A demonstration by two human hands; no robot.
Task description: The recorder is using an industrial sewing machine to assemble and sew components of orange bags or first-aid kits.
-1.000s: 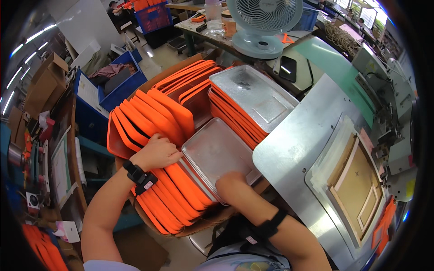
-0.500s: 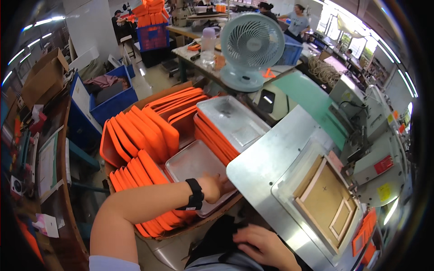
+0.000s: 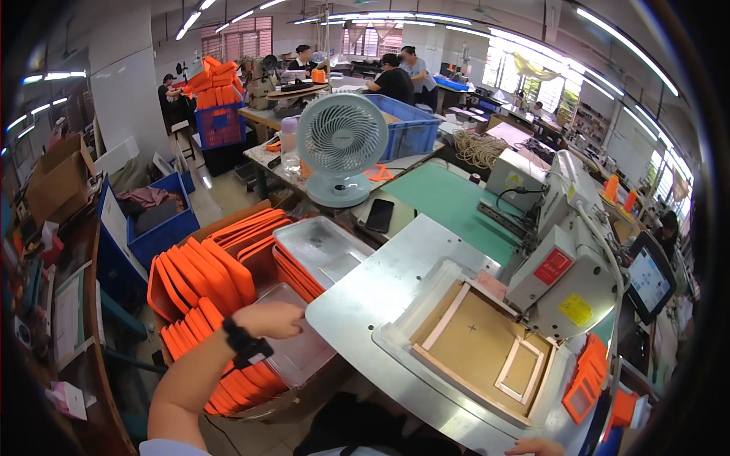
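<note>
**Left hand at the metal tray, right hand at the plate edge**

The left hand (image 3: 275, 319) lay over the near metal tray (image 3: 304, 346), fingers curled loosely downward with the knuckles up, a black wristband (image 3: 245, 343) on the wrist. Whether the fingertips actually pinched anything could not be told; they seemed to rest on or just above the tray's far rim. Rows of orange pieces (image 3: 199, 277) stood on edge just to the left of that hand and more lay below the tray, with a second metal tray (image 3: 323, 249) further back.

Picking from here would go best, by my judgement, with the fingers sliding flat under one orange piece only, lifting it clear of its neighbours before swinging right, so the standing rows did not topple.

To the right, the steel tabletop (image 3: 372, 292) of the sewing machine (image 3: 566, 262) carried a clear template with a tan panel (image 3: 479, 346) framed in pale strips; nothing orange lay in it. Loading would call for squaring the piece against those strips.

The right hand (image 3: 536, 447) showed only as a sliver at the lower edge, near the tabletop's front rim; how far it was open could not be told.
</note>
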